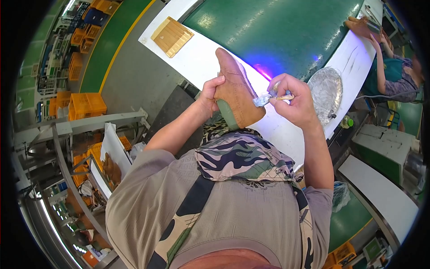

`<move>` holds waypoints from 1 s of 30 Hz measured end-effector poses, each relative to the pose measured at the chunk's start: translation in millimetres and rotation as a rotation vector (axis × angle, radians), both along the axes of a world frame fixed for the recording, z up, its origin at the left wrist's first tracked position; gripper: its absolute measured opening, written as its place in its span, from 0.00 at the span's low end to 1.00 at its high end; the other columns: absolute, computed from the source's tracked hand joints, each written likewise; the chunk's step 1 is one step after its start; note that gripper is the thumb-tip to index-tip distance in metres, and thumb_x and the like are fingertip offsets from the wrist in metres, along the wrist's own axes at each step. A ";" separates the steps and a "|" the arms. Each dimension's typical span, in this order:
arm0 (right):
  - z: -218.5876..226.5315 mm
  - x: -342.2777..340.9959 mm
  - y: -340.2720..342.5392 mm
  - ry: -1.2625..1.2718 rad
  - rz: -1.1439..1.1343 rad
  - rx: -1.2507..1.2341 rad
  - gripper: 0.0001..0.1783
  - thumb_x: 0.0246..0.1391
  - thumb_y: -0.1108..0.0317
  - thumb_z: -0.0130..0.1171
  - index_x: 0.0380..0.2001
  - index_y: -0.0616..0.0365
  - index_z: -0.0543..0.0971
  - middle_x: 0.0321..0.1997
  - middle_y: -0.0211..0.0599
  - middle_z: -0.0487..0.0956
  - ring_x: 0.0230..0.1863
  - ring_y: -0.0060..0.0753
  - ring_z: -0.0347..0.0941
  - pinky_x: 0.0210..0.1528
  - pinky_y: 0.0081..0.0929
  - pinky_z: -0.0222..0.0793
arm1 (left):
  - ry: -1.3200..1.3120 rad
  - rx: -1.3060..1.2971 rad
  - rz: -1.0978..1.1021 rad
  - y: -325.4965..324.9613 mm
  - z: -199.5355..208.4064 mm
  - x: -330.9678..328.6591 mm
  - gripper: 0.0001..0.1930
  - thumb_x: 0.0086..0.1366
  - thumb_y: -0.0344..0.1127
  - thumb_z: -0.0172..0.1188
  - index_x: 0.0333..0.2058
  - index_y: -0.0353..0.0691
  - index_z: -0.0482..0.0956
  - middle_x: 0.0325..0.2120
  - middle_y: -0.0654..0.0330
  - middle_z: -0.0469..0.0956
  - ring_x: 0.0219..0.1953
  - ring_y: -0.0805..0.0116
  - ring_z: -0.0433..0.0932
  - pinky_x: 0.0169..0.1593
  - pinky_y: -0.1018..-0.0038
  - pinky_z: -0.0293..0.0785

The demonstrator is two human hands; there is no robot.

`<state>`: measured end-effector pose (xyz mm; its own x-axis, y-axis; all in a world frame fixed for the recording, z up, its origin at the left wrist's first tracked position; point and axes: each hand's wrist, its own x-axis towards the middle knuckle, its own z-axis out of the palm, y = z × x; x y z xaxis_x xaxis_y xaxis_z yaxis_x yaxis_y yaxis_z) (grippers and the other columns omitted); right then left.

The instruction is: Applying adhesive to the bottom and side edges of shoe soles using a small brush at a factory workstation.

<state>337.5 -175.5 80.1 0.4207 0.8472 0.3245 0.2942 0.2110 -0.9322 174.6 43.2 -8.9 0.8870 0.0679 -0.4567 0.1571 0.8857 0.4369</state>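
A brown boot upper (237,92) with stitched seams and a green patch at its ankle end is held tilted in front of my apron. My left hand (211,93) is closed round its left side, thumb on the surface. In my right hand (293,101) is a small brush (262,100) with a light handle and whitish bristles, pinched between thumb and fingers. Its bristles lie against the boot's right-hand edge, near the lower end. Whether the bristles carry anything wet cannot be made out.
Ahead runs a green conveyor belt (268,27) beside a white worktop (197,62). A wooden block (172,36) lies left, a round foil-lined tray (329,80) right. At far right a co-worker (398,76) handles another brown boot (358,28). Orange crates (87,105) stand left.
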 end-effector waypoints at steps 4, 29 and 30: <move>2.2 -0.3 -8.7 -0.116 -0.002 0.018 0.12 0.38 0.78 0.61 0.22 0.57 0.66 0.33 0.39 0.78 0.32 0.26 0.71 0.35 0.24 0.65 | -0.001 -0.030 0.082 -7.5 -8.0 -6.4 0.33 0.55 0.45 0.60 0.59 0.39 0.65 0.50 0.48 0.76 0.53 0.51 0.76 0.61 0.53 0.68; -16.3 -30.3 3.2 0.611 -0.270 0.007 0.10 0.49 0.72 0.68 0.30 0.62 0.76 0.28 0.29 0.77 0.28 0.16 0.70 0.28 0.16 0.66 | -0.200 0.062 0.373 -15.8 -0.3 -27.7 0.34 0.49 0.42 0.62 0.57 0.38 0.68 0.48 0.50 0.78 0.50 0.52 0.78 0.58 0.56 0.73; -16.1 -30.6 2.9 0.607 -0.296 -0.013 0.09 0.49 0.72 0.68 0.30 0.62 0.76 0.28 0.29 0.77 0.28 0.16 0.70 0.28 0.16 0.66 | -0.203 0.059 0.374 -16.6 1.6 -28.7 0.34 0.49 0.42 0.62 0.57 0.38 0.68 0.48 0.50 0.78 0.50 0.52 0.78 0.58 0.56 0.73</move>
